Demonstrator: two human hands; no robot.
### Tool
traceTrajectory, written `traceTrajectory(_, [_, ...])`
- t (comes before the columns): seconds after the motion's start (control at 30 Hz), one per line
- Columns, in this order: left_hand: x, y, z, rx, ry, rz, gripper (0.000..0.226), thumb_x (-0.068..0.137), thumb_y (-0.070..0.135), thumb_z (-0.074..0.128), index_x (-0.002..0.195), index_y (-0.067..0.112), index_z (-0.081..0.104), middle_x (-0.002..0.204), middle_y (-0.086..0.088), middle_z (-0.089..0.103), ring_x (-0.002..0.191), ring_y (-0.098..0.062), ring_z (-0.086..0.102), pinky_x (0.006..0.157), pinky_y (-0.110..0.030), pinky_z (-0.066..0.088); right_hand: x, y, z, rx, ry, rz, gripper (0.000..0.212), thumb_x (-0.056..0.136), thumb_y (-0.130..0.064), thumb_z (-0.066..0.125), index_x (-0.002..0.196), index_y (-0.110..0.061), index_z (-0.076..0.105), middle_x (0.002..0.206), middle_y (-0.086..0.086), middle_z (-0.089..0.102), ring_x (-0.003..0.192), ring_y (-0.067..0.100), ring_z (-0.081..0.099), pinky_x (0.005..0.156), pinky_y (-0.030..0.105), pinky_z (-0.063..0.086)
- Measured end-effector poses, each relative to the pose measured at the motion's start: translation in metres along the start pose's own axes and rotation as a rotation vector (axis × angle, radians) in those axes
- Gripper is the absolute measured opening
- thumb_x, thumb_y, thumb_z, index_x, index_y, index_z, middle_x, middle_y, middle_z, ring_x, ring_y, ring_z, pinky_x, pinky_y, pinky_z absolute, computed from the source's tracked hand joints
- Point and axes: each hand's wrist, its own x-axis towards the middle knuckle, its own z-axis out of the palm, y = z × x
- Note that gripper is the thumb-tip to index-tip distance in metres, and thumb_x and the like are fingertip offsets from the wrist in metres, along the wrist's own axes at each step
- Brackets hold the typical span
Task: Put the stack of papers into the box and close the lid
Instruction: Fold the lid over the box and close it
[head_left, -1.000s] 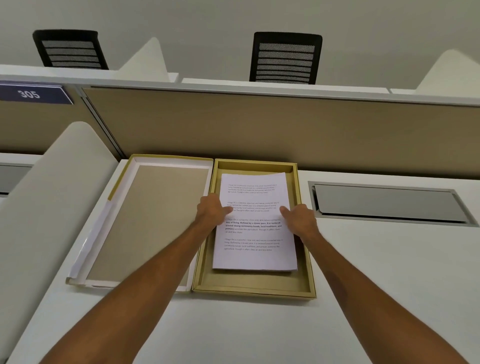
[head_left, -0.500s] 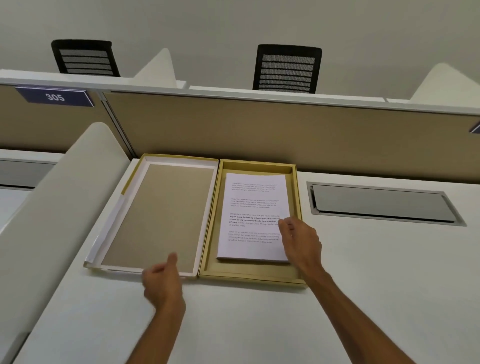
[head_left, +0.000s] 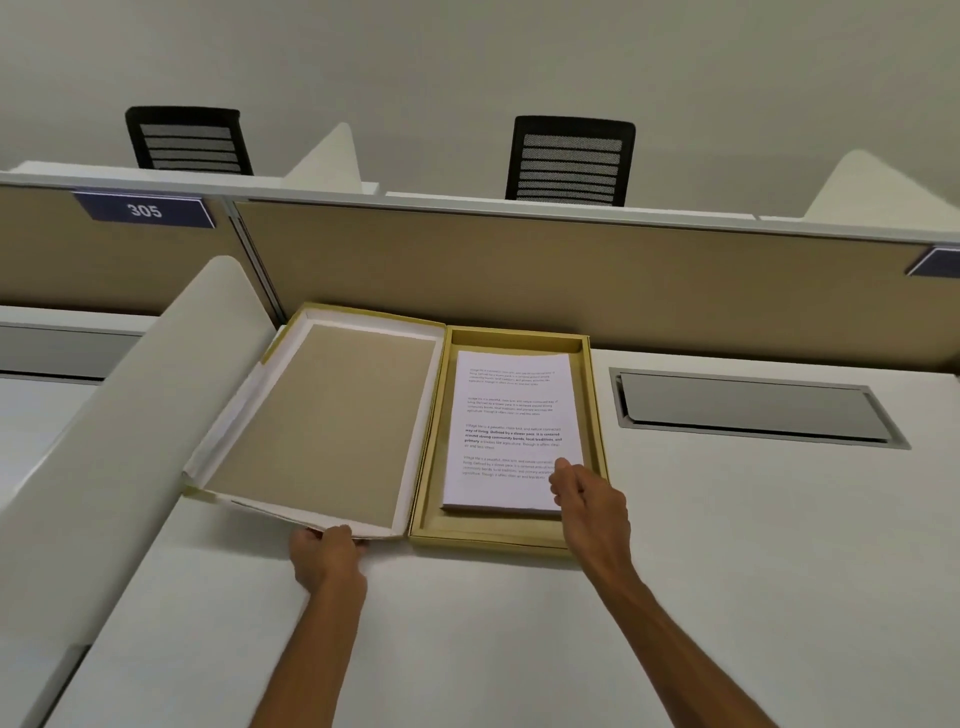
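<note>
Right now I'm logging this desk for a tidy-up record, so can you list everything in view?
box: one, yellow-tan, on the desk against the partition, open.
lid: one, tan inside with white rim, lying open left of the box, joined to it.
stack of papers: one, white, printed, inside the box.
desk: one, white.
cable hatch: one, grey, right of the box.
partition: tan, behind the desk.
chairs: two, black, beyond the partition.
sign 305: one, blue, upper left.
left hand: grip on the lid's near edge.
right hand: on the papers' near right corner.

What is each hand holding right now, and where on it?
Left hand grips the lid at its near edge; right hand rests on the papers' near right corner.
</note>
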Motion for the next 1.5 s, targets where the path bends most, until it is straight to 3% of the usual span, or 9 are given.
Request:
traceTrajectory(0.17, [-0.020, -0.006, -0.004, 0.031, -0.015, 0.228, 0.035, 0.084, 0.001, 0.072, 0.107, 0.012, 0.049, 0.103, -0.011, 0.063, 0.088, -0.031, 0.065, 0.087, -0.045, 0.057, -0.008, 0.000, -0.003, 0.043, -0.007, -0.013, 0.043, 0.103, -0.043, 0.047, 0.084, -0.013, 0.071, 0.086, -0.004, 0.074, 0.075, 0.008, 0.069, 0.055, 0.012, 0.043])
traceTrajectory(0.33, [-0.046, -0.007, -0.002, 0.105, -0.107, 0.476, 0.058, 0.080, 0.000, 0.077, 0.130, 0.010, 0.049, 0.116, -0.008, 0.065, 0.099, -0.025, 0.065, 0.080, -0.027, 0.052, -0.012, -0.020, -0.003, 0.144, -0.067, -0.023, 0.040, 0.104, -0.037, 0.048, 0.092, -0.010, 0.074, 0.092, 0.003, 0.075, 0.085, 0.016, 0.070, 0.068, 0.025, 0.056])
traceTrajectory(0.57, [-0.080, -0.013, 0.007, 0.414, -0.249, 0.904, 0.048, 0.077, 0.001, 0.079, 0.120, 0.001, 0.058, 0.115, -0.018, 0.060, 0.099, -0.034, 0.063, 0.083, -0.047, 0.059, -0.010, -0.058, -0.019, 0.392, -0.159, 0.020, 0.036, 0.104, -0.037, 0.047, 0.107, -0.012, 0.072, 0.096, 0.006, 0.075, 0.089, 0.022, 0.073, 0.074, 0.033, 0.063])
traceTrajectory(0.77, [-0.087, -0.032, 0.012, 0.784, -0.293, 1.186, 0.055, 0.068, -0.006, 0.081, 0.119, 0.005, 0.066, 0.111, -0.016, 0.061, 0.102, -0.037, 0.063, 0.064, -0.047, 0.063, -0.004, -0.058, -0.045, 0.694, -0.098, 0.293, 0.052, 0.101, -0.057, 0.040, 0.105, -0.017, 0.072, 0.092, 0.009, 0.079, 0.081, 0.026, 0.078, 0.063, 0.040, 0.064])
traceTrajectory(0.9, [-0.086, -0.044, 0.015, 1.020, -0.337, 1.362, 0.060, 0.063, 0.000, 0.086, 0.120, 0.007, 0.068, 0.109, -0.015, 0.066, 0.100, -0.035, 0.066, 0.062, -0.041, 0.063, 0.001, -0.031, -0.053, 0.518, 0.059, 0.446, 0.039, 0.085, -0.059, 0.067, 0.085, -0.021, 0.070, 0.088, 0.007, 0.073, 0.080, 0.030, 0.073, 0.056, 0.038, 0.064])
traceTrajectory(1.07, [-0.078, -0.052, 0.012, 0.961, -0.581, 1.282, 0.080, 0.055, 0.001, 0.094, 0.128, 0.003, 0.064, 0.133, -0.018, 0.060, 0.118, -0.031, 0.063, 0.082, -0.030, 0.058, 0.006, 0.012, -0.055, 0.350, -0.001, 0.489, 0.055, 0.070, -0.033, 0.089, 0.115, -0.016, 0.063, 0.108, 0.009, 0.070, 0.093, 0.029, 0.071, 0.069, 0.040, 0.061])
traceTrajectory(1.2, [-0.061, -0.049, 0.006, 0.757, -0.557, 0.995, 0.074, 0.083, 0.006, 0.076, 0.148, 0.010, 0.041, 0.163, -0.021, 0.014, 0.150, -0.031, 0.016, 0.118, -0.048, 0.024, 0.009, 0.042, -0.049, 0.271, -0.007, 0.514, 0.042, 0.080, -0.024, 0.083, 0.116, -0.013, 0.066, 0.107, 0.012, 0.072, 0.097, 0.030, 0.068, 0.076, 0.039, 0.054])
traceTrajectory(1.33, [-0.061, -0.046, 0.010, 0.743, -0.603, 0.846, 0.050, 0.091, 0.005, 0.065, 0.139, 0.012, 0.054, 0.159, -0.020, 0.029, 0.141, -0.035, 0.039, 0.112, -0.036, 0.033, 0.008, 0.055, -0.038, 0.190, 0.033, 0.483, 0.034, 0.087, -0.022, 0.076, 0.119, -0.013, 0.068, 0.101, 0.008, 0.072, 0.088, 0.022, 0.066, 0.065, 0.028, 0.048])
traceTrajectory(1.5, [-0.061, -0.048, 0.013, 0.730, -0.588, 0.834, 0.043, 0.088, 0.004, 0.069, 0.130, 0.010, 0.064, 0.153, -0.018, 0.041, 0.136, -0.036, 0.047, 0.111, -0.041, 0.037, 0.010, 0.063, -0.032, 0.035, 0.028, 0.423, 0.026, 0.091, -0.025, 0.070, 0.115, -0.016, 0.074, 0.105, 0.007, 0.077, 0.095, 0.026, 0.068, 0.076, 0.033, 0.056])
